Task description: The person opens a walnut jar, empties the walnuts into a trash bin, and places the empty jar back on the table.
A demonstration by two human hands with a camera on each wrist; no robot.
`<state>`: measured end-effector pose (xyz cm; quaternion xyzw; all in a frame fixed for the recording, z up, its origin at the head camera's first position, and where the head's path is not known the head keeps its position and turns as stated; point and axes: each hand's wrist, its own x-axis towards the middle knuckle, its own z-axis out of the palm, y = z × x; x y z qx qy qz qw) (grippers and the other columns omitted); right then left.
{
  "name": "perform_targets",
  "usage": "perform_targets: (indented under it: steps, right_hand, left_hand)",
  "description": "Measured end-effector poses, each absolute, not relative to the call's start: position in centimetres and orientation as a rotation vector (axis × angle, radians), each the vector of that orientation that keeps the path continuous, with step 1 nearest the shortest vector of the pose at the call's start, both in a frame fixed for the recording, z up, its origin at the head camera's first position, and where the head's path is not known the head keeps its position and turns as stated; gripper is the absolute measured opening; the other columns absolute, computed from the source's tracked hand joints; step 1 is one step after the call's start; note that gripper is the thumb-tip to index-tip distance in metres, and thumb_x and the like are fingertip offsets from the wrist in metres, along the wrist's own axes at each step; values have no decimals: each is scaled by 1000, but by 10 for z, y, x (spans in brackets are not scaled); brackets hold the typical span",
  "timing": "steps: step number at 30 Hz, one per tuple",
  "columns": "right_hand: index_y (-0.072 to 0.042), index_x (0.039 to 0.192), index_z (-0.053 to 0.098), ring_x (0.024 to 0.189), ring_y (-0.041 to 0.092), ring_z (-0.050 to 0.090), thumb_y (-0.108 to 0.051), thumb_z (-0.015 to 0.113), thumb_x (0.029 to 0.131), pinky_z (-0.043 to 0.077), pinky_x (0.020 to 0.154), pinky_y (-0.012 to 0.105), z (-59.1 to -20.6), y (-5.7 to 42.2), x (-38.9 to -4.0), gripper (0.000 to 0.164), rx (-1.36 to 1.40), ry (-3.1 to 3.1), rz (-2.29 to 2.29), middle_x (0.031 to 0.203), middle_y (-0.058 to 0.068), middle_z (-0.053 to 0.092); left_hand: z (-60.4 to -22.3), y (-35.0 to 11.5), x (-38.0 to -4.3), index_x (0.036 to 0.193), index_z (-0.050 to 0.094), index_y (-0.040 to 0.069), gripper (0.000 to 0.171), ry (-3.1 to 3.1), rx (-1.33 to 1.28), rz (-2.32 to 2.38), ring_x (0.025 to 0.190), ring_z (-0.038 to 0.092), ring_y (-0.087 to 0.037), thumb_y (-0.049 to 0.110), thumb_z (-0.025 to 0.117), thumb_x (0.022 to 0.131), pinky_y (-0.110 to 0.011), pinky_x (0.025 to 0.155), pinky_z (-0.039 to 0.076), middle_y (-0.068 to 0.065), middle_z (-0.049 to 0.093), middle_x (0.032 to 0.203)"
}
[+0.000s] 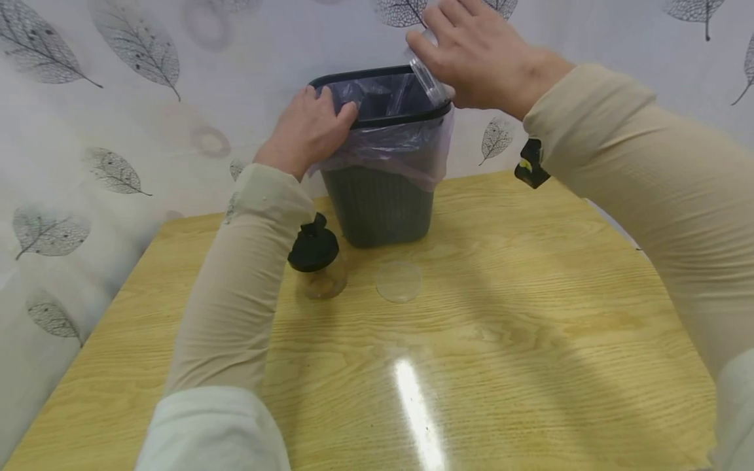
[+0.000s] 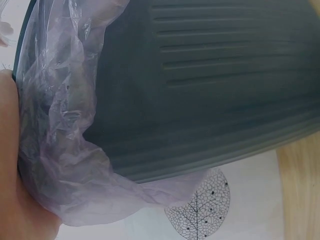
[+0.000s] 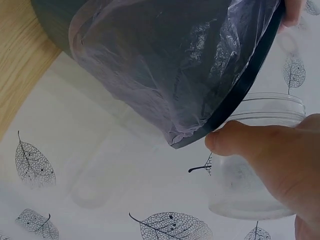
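Note:
A dark grey ribbed trash bin (image 1: pixel 379 206) stands at the back of the wooden table, lined with a translucent pinkish bag (image 1: pixel 406 154) folded over its black rim. My left hand (image 1: pixel 309 127) grips the rim at the left, fingers curled over it. Above the right side of the bin, my right hand (image 1: pixel 480 55) holds a clear, wide-mouthed jar (image 3: pixel 240 185), tilted with its mouth toward the opening. In the right wrist view the thumb (image 3: pixel 235 137) lies across the jar below its threaded neck, close beside the bin's rim.
A clear jar with a black lid (image 1: pixel 315 252) stands left of the bin's base, beside my left sleeve. A clear round disc (image 1: pixel 399 281) lies flat on the table (image 1: pixel 501 366) in front of the bin. Behind everything is a white leaf-patterned backdrop (image 1: pixel 247 39).

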<state>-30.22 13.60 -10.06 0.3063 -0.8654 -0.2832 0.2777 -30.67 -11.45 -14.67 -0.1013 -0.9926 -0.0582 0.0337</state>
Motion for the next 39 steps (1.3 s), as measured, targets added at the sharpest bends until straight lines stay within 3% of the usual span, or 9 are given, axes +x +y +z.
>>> perform_targets:
  steps: [6,12,17,23,30,35,39]
  right_hand:
    - [6,149,25,127,47,35,-13,81,76,25,117,55,-99,139,-300,93,818,-2370,-667,136,35,39]
    - [5,152,19,135,47,29,-15,83,76,19,122,54,-97,142,-299,101,771,-2450,-553,146,35,31]
    - [5,151,21,132,47,31,-14,82,75,21,120,55,-97,146,-298,99,786,-2433,-475,145,35,34]
    - [8,148,24,135,48,30,-17,80,76,16,122,54,-98,153,-297,95,824,-2437,-300,146,34,34]
    - [9,143,30,126,49,35,-19,83,73,23,115,60,-107,167,-297,92,852,-2408,-112,133,34,42]
    - [5,146,27,130,49,35,-22,83,74,27,113,64,-114,173,-295,96,792,-2463,33,142,31,37]
    - [3,151,22,133,48,33,-26,81,77,25,117,60,-118,179,-294,98,714,-2535,158,148,29,33]
  left_hand:
    - [-147,-115,-307,157,-2,-2,81,-3048,-313,-175,155,1,-35,56,5,101,-44,127,5,-23,-2,165]
    - [-147,-116,-308,157,-2,-2,80,-3047,-306,-176,154,3,-35,55,5,101,-44,126,6,-23,0,165]
    - [-147,-118,-308,157,-2,-2,80,-3047,-305,-168,154,4,-36,55,5,101,-44,126,6,-24,0,165]
    - [-147,-119,-308,157,-2,-2,80,-3047,-303,-175,154,3,-36,55,5,101,-44,127,6,-23,0,165]
    - [-148,-119,-308,157,-2,-2,80,-3044,-302,-172,154,4,-35,55,5,101,-44,126,7,-22,1,165]
    - [-148,-120,-307,157,-2,-1,80,-3042,-298,-171,154,4,-35,55,5,101,-44,126,7,-22,1,165]
    - [-148,-120,-307,157,-2,-1,79,-3035,-292,-172,154,5,-35,55,5,101,-44,126,7,-21,2,165]
